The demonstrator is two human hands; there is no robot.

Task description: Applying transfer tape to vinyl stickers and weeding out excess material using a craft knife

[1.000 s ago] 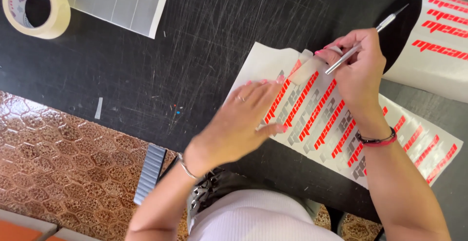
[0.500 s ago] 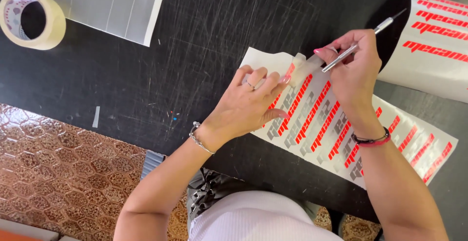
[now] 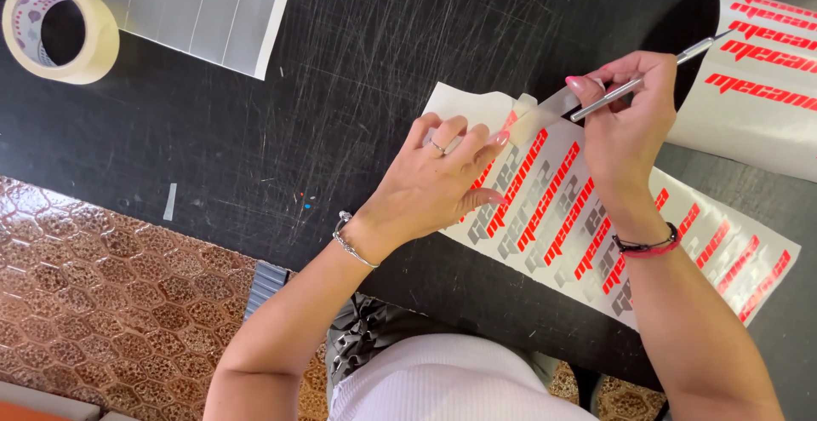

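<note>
Red-lettered sticker sheet pinned flat under my left hand; right hand pinching the metal weeding tool shut, lifting backing strip. Slow peeling needed, I reckon.

Black worktop, heavily scratched. 1 roll of pale tape lying flat at the far left corner. Just beside it, a grey sheet cut into strips, running off the top edge. Second sheet of red lettering at far right, its edge curled up. Small pale scrap near the table's edge. Brown patterned floor below.
</note>
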